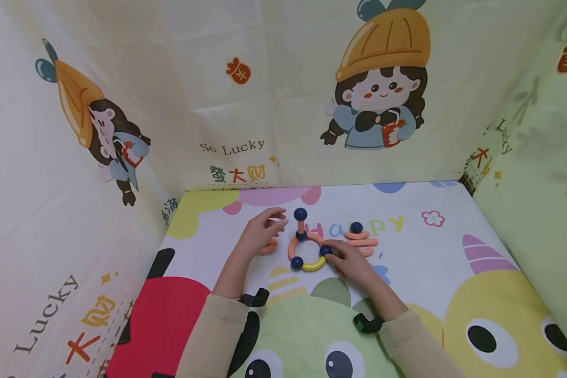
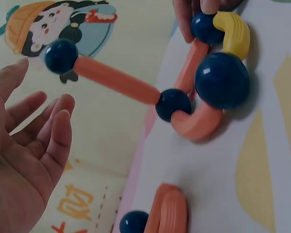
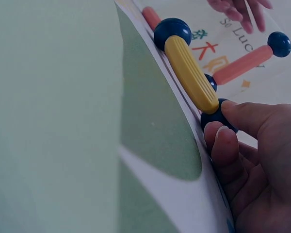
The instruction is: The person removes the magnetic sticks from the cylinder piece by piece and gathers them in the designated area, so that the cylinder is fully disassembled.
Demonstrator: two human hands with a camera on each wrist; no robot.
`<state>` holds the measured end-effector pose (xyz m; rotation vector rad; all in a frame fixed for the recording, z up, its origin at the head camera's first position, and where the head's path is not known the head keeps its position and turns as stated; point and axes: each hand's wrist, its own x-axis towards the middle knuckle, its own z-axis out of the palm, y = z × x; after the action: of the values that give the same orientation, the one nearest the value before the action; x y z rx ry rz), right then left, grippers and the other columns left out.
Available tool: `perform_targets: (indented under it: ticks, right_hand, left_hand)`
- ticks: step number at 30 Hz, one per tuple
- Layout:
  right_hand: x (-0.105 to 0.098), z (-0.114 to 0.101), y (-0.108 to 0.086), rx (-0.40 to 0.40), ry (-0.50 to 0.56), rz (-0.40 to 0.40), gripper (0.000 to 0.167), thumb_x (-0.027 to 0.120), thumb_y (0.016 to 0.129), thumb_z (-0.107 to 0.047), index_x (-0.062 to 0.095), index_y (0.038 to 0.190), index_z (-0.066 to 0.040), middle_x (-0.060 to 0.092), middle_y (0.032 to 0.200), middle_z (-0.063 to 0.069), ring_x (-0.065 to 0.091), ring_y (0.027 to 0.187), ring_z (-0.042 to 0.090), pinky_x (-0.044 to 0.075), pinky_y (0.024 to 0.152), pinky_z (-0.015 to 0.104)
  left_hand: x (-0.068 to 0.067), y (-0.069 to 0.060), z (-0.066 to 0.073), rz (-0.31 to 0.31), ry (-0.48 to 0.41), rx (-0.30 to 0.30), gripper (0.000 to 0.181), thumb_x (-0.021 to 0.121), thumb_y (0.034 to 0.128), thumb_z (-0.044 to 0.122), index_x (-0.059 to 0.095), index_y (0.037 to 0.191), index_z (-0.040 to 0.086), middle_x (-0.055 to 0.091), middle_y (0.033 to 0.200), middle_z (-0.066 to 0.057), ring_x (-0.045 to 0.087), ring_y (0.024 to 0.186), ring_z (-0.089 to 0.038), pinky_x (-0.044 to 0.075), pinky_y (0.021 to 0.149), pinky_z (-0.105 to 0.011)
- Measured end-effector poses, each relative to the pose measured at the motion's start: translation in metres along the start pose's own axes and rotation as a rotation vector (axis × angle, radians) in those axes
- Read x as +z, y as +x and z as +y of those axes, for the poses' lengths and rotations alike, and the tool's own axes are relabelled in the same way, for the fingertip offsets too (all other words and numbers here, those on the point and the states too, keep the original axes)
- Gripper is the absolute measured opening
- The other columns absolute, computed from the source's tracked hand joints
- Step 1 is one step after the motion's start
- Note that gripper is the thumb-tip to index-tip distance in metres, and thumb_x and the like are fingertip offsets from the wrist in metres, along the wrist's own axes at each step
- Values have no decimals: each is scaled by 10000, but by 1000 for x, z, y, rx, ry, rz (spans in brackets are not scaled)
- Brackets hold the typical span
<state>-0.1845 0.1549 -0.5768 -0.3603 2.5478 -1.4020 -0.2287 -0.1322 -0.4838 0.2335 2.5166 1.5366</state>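
Tabletop (image 1: 437, 249), left hand (image 1: 262, 231) relaxed, right (image 1: 352, 263) pinching ball (image 1: 325, 251)

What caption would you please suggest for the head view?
Left hand free, right hand pinching a blue ball in a toy ring.

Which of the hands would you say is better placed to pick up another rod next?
Probably the left hand: it holds nothing and hovers near the rods left of the ring, while the right hand pinches a ball in that ring.

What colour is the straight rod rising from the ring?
Salmon-pink; this straight, slender rod shows best in the left wrist view.
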Motion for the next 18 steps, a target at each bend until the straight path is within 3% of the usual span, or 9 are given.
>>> perform_targets:
  ticks: [4,9,15,18]
  right_hand:
    - [0,1,1,9,-3,-3,378,600,987,-357,552,1361,-377,575,602,22,554,471,219,471,553,330]
    - [0,1,1,15,-7,1,371,603,986,-355,558,1353,-379,579,612,30,560,477,231,476,566,341]
    - [0,2,1,9,-6,2,372,601,989,-348,555,1357,-380,575,613,29,558,475,232,476,573,339]
    - [0,2,1,0,-5,2,374,602,989,-345,555,1358,-378,575,615,33,558,471,235,477,566,342]
  left_hand:
    - [10,8,12,-30,5,33,517,666,893,535,534,1366,372,610,1284,55,656,1065,-332,536,883,-519]
    - [24,14,20,-43,10,17,573,696,880,514,498,1401,383,577,1317,114,665,1037,-286,547,845,-444]
    - [34,18,21,-33,57,21,580,677,862,582,500,1381,395,723,981,-48,680,892,-258,498,800,-366]
    - [37,18,21,-10,64,19,534,668,876,569,512,1359,403,722,930,-84,662,840,-233,494,771,-359]
